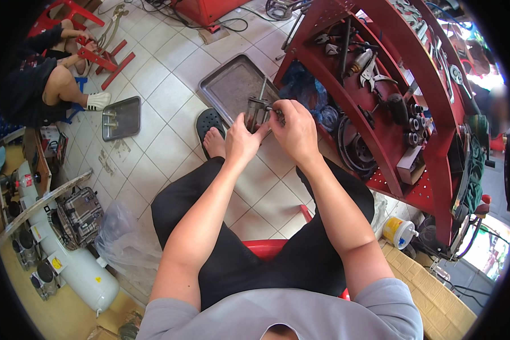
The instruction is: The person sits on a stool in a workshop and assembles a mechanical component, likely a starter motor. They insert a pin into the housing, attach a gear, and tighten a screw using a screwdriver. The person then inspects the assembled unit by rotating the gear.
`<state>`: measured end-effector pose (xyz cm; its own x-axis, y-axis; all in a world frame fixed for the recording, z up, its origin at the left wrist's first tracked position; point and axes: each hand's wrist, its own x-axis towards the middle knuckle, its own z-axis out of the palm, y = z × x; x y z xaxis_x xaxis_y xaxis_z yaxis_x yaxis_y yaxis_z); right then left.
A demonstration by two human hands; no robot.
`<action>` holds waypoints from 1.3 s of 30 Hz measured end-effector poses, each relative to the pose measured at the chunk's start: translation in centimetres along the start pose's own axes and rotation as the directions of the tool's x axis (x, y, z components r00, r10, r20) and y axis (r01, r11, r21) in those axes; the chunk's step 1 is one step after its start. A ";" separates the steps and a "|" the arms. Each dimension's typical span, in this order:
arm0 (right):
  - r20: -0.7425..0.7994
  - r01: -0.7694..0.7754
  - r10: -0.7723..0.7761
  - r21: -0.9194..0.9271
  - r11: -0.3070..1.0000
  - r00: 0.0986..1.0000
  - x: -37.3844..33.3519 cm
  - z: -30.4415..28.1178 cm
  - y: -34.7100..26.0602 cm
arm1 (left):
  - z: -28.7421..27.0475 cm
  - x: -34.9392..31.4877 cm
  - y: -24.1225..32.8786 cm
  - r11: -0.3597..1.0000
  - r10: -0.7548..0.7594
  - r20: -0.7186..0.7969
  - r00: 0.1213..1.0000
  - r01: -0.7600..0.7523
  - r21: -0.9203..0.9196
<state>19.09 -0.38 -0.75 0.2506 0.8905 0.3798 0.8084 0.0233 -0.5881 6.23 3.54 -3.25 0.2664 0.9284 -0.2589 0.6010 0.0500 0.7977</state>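
grey shirt (283, 309) nearest, black trousers (178, 198) past it. metal part (256, 105) w/ thin rod (263, 86) is held up over tray's (229, 79) near end: l hand (244, 137) clamped round its lower body, r hand (295, 126) fingertips together on its r side. prob hard, stiff, moderately heavy, maybe oily; best grip = body, not rod. tiled floor (170, 93), red tool rack (374, 147) r, seated co-worker (25, 85) l.
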 end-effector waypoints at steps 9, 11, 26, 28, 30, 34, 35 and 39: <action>0.049 -0.022 0.014 0.176 0.984 0.999 -0.2 0.2 0.1 | -0.2 -0.2 0.4 0.999 -0.020 0.033 0.999 0.019 0.051; 0.080 -0.149 0.134 0.228 0.962 0.988 -0.1 0.1 -0.2 | -0.1 0.0 0.3 0.999 -0.009 0.039 0.999 0.007 0.032; 0.001 0.011 -0.011 0.011 1.000 1.000 -0.3 -0.3 -0.9 | 0.9 0.4 -1.5 0.955 0.289 -0.233 0.929 -0.297 0.000; -0.034 0.057 -0.057 -0.005 0.998 0.998 -0.4 -0.6 -1.7 | 0.8 0.7 -1.8 0.917 0.384 -0.319 0.866 -0.399 0.020; -0.068 0.101 -0.101 -0.015 0.995 0.993 -0.6 -0.9 -2.3 | 0.4 0.8 -1.9 0.869 0.488 -0.385 0.783 -0.478 0.128; -0.119 0.156 -0.155 -0.005 0.988 0.981 -0.9 -1.4 -3.3 | -0.3 0.7 -1.6 0.822 0.553 -0.436 0.710 -0.551 0.145; -0.128 0.163 -0.161 0.002 0.987 0.979 -1.0 -1.5 -3.5 | -0.3 0.8 -1.7 0.813 0.557 -0.447 0.700 -0.568 0.124; -0.107 0.156 -0.147 0.075 0.985 0.983 -1.4 -1.4 -3.5 | -0.6 1.0 -1.5 0.783 0.580 -0.476 0.661 -0.614 0.101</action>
<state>16.66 -2.35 1.80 0.1842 0.8236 0.5365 0.7955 0.1956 -0.5735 5.09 4.61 -4.38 0.1661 0.8180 0.5507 0.3827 -0.5682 0.7285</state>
